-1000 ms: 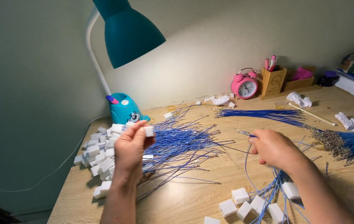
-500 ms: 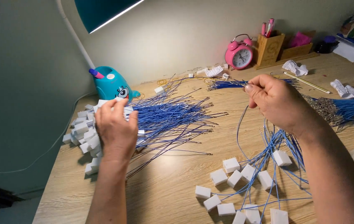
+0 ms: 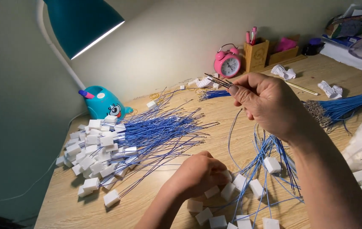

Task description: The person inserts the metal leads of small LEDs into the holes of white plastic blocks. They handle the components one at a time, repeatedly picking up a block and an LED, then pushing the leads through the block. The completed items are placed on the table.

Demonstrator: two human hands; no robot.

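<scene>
The right hand (image 3: 268, 104) is raised above the desk (image 3: 168, 195), its thumb and fingers pinched on the metal tips of a few blue wires (image 3: 234, 140); the tips stick out past the fingertips to the upper left, and the wires hang down from under the hand in loose loops to a scatter of white blocks (image 3: 248, 188) below it. The left hand (image 3: 198, 176) lies low on the desk, below and to the left of the right hand, fingers curled down onto the near edge of those white blocks; whether it grips one cannot be told, since the fingertips are hidden. To the left of the left hand lies a big pile of wires (image 3: 147, 133) with white blocks at their ends, the blocks heaped at the far left and the wire ends fanned toward the right hand. Beyond the pile, farther left, stands a teal toy (image 3: 104, 101) under a teal lamp (image 3: 83, 21). Behind the right hand, against the wall, stand a pink clock (image 3: 227, 63) and a wooden pen holder (image 3: 257, 53). To the right of the right hand lies a bundle (image 3: 346, 106) of blue wires with metal ends, with crumpled paper (image 3: 285, 72) near it.
</scene>
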